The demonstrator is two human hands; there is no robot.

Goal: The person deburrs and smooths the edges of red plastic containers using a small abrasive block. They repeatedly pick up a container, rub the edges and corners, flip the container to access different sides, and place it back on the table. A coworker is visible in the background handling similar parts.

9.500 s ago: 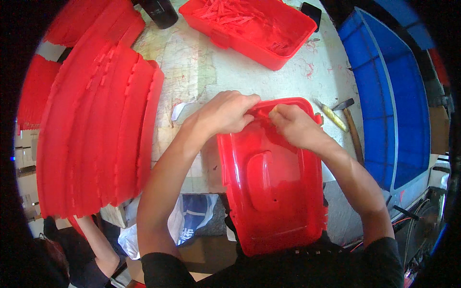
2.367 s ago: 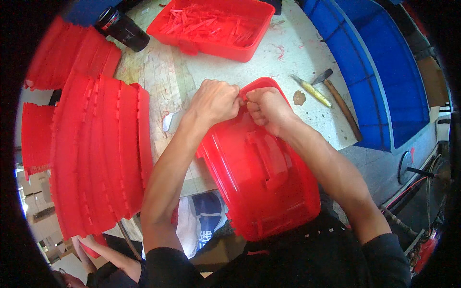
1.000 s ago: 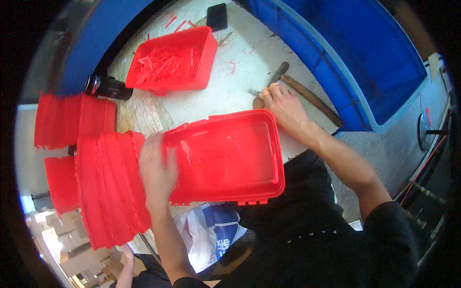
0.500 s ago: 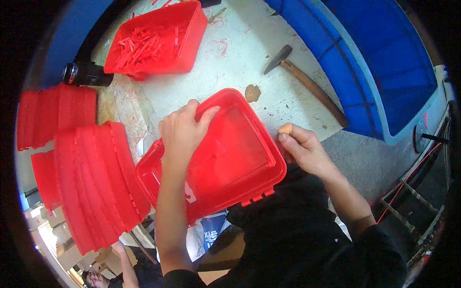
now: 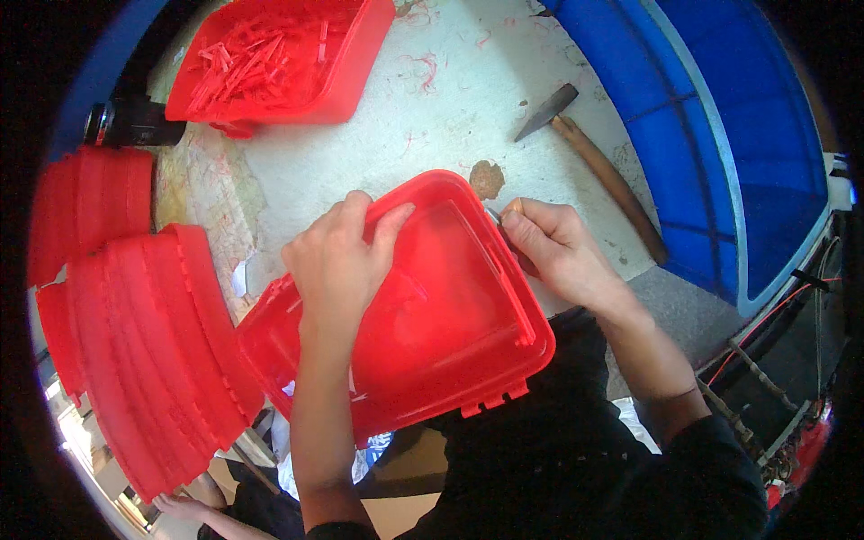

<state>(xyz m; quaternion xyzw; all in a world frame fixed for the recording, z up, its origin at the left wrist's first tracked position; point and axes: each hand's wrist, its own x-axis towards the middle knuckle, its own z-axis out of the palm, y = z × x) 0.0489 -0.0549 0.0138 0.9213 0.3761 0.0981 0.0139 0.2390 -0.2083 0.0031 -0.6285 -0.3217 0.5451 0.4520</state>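
Nearest, at 6 o'clock, a matte black fabric shirt (image 5: 567, 450) covers the person's front, with the red tray (image 5: 436, 297) lying tilted just above it, mid-view. The tray is glossy plastic, shallow and rectangular, with rounded corners, a raised rim and notched tabs at its 4 to 5 o'clock corner.

The left hand (image 5: 337, 252) grips the tray's wall from its 10 o'clock side, thumb spread away from the fingers. At the tray's 2 o'clock edge, the right hand (image 5: 562, 247) pinches a slim tool (image 5: 492, 214) narrowly between thumb and curled fingers; its metallic tip shows beside the rim, but whether it touches the plastic cannot be told, and most of its body is hidden.

Below the tray, near 6 o'clock, sits a crumpled white-and-blue bag (image 5: 371, 452). At 7 to 8 o'clock a co-worker's hand (image 5: 184, 507) is close to the lower edge of a ragged-edged stack of red plastic pieces (image 5: 162, 351), which stands at 9 o'clock.

Further off, a rough brown patch (image 5: 486, 178) marks the pale, scuffed tabletop (image 5: 432, 126) at 1 o'clock. At 2 o'clock lie a wooden-handled hammer (image 5: 605, 171) and, beyond it, a ribbed blue crate (image 5: 684, 135). A smooth black cylinder (image 5: 139, 121) rests at 10 o'clock, beside a red box (image 5: 346, 94) at 11 o'clock holding thin red strips (image 5: 252, 67)
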